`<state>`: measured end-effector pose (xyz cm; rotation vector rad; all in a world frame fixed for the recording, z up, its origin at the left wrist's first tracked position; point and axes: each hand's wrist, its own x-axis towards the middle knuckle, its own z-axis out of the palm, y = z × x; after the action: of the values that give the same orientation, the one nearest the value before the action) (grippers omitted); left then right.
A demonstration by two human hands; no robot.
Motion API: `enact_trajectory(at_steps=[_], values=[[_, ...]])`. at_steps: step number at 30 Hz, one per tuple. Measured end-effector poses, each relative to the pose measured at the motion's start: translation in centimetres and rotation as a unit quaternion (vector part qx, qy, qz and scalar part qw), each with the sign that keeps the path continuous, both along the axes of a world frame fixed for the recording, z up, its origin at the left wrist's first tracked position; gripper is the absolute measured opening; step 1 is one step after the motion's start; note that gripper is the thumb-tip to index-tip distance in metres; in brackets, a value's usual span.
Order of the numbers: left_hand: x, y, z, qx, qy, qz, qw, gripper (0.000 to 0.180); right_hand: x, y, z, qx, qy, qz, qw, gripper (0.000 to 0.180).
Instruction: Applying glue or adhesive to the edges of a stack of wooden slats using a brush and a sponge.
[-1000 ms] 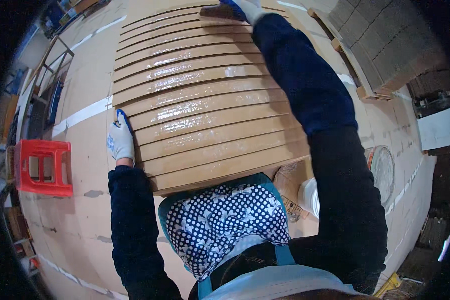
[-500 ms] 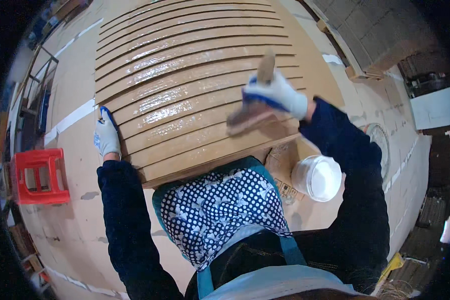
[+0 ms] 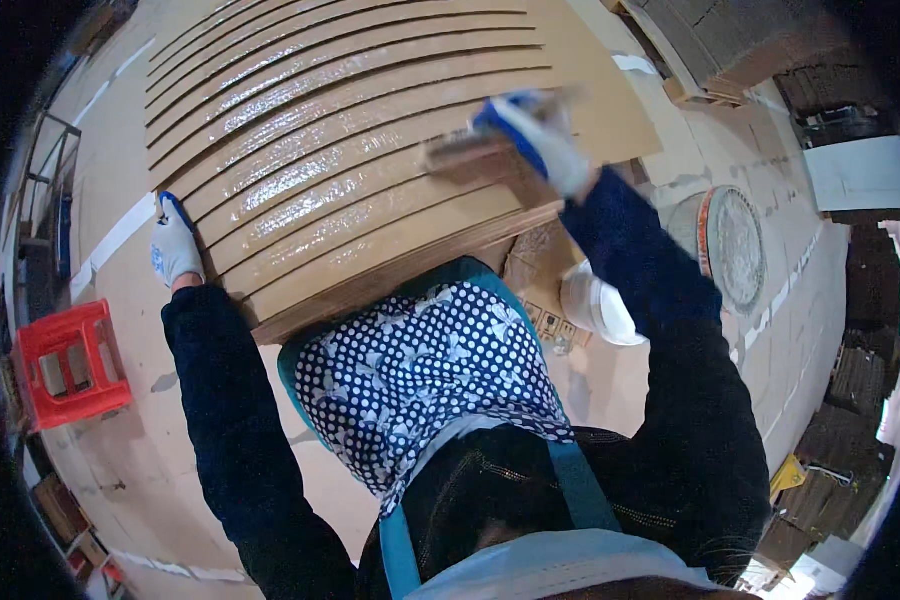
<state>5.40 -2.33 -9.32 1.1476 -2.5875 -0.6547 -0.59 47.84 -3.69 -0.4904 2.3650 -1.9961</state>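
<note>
Cardboard sheets (image 3: 400, 212) lie overlapped in steps in front of me, their exposed strips glistening with a wet coat. At their left edge, my left hand (image 3: 177, 243) in a white and blue glove is closed on the rim of the sheets. My right hand (image 3: 542, 145), gloved alike, grips a wide brush (image 3: 470, 152) over the near right part of the sheets. Motion blurs the brush and this hand; whether the bristles touch the cardboard I cannot tell. Below my right forearm stands a white bucket (image 3: 598, 305), partly hidden by the sleeve.
A red plastic stool (image 3: 73, 365) stands on the floor at left. To the right is a round tub (image 3: 735, 250) with a pale, crusted top. Farther right, stacked cardboard (image 3: 710, 40) rests on a wooden pallet (image 3: 695, 92). My polka-dot apron (image 3: 420, 370) is against the near edge.
The brush and my right hand have swept slightly left and up in the picture. The whole view has shifted, so sheets and bucket sit farther left. My left hand stays at the sheets' edge.
</note>
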Motion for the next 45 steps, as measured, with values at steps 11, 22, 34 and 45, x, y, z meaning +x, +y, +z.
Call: enact_trajectory(at_steps=[11, 22, 34, 45], values=[[0.0, -0.1, 0.4, -0.001, -0.001, -0.026, 1.0, 0.079, 4.1, -0.9, 2.5, -0.051, 0.047, -0.087, 0.994, 0.022], [-0.7, -0.4, 0.0, -0.003, 0.026, -0.005, 1.0, 0.079, 16.3, 0.6, 0.9, 0.107, 0.185, -0.128, 0.968, 0.011], [-1.0, -0.6, -0.5, -0.006, 0.03, -0.006, 1.0, 0.077, 20.3, -10.2, -1.9, 0.152, 0.266, 0.037, 0.951, 0.018], [-0.8, 0.3, 0.2, 0.001, 0.053, 0.014, 0.998, 0.07, 6.6, -8.4, 0.1, 0.256, 0.266, -0.166, 0.914, 0.014]])
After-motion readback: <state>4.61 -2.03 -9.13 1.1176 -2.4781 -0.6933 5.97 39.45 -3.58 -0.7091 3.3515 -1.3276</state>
